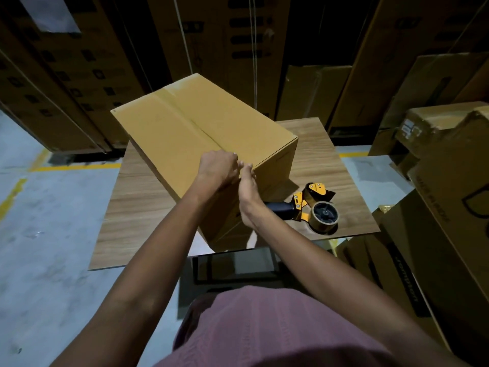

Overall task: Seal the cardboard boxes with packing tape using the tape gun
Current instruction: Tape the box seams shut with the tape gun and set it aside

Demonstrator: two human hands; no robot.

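Note:
A closed brown cardboard box (190, 128) stands on a small wooden table (137, 207), with tape running along its top seam. My left hand (218, 166) rests curled on the near top edge of the box at the end of the seam. My right hand (247, 189) presses against the box's near face just below that edge, fingers up at the seam end. An orange and black tape gun (308, 205) with a roll of brown tape lies on the table to the right of the box, untouched.
Stacks of large cardboard cartons (436, 181) crowd the right side and the back wall (79, 75). Grey concrete floor with yellow lines (76, 167) lies to the left. A dark frame (238, 266) sits below the table's near edge.

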